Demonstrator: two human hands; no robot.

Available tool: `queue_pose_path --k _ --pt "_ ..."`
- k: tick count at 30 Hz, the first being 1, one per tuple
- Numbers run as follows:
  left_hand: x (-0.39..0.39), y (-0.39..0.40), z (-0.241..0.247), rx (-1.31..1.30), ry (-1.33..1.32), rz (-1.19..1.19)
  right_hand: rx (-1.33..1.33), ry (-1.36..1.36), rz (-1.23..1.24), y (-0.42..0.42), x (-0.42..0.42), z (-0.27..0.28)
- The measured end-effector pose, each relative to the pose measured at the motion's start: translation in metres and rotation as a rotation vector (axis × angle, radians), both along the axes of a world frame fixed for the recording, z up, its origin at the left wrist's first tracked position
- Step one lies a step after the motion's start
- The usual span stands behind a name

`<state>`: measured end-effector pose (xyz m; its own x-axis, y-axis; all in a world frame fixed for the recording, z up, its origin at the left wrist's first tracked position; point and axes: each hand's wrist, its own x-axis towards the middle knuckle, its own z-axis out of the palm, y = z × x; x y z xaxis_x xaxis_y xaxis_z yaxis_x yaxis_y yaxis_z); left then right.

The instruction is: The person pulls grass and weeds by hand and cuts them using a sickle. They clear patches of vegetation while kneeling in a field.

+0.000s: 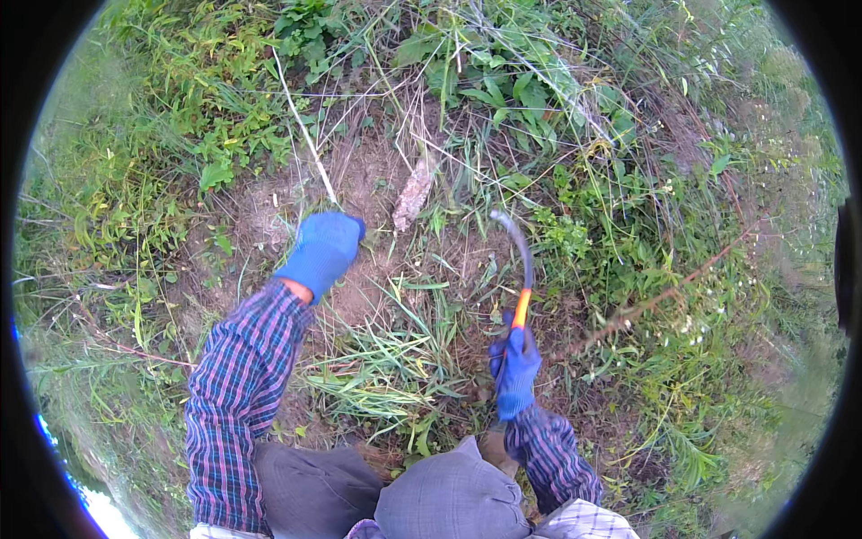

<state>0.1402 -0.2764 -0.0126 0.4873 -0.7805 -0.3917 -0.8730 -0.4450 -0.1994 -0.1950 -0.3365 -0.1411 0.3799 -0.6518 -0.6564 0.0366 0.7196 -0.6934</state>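
My left hand (323, 249), in a blue knitted work glove, is low over a patch of bare soil (357, 290). Its fingers are curled and turned from view, and a dry pale stalk (301, 128) reaches the glove's far side; whether the hand grips it is unclear. My right hand (516, 357), gloved in blue too, is closed around the orange handle of a sickle (525, 266). The curved metal blade points away from me, its tip bending left. Cut green grass (384, 377) lies in a loose heap between my hands, close to my knees.
A rough, pale brown lump (413, 195), perhaps wood or stone, lies on the soil ahead. Leafy weeds (532, 101) and dry stems stand beyond it. Dense green plants (155, 135) grow on the left. A long reddish stem (673, 290) slants across the right side.
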Motion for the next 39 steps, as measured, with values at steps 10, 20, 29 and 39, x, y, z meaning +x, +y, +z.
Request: queue_pose_path --k 10,20,29,39 --pt "-0.126 0.038 -0.010 0.112 0.654 -0.416 -0.121 -0.150 0.087 -0.061 0.152 -0.011" --pt "-0.059 0.006 0.007 -0.601 0.306 -0.329 0.060 0.031 0.422 0.057 -0.038 0.000" --pt "-0.056 0.023 0.011 -0.396 0.240 -0.213 -0.031 -0.030 -0.295 -0.057 0.002 0.016" --pt "-0.053 0.050 -0.011 -0.128 0.033 -0.202 0.040 -0.134 -0.379 -0.107 0.015 -0.057"
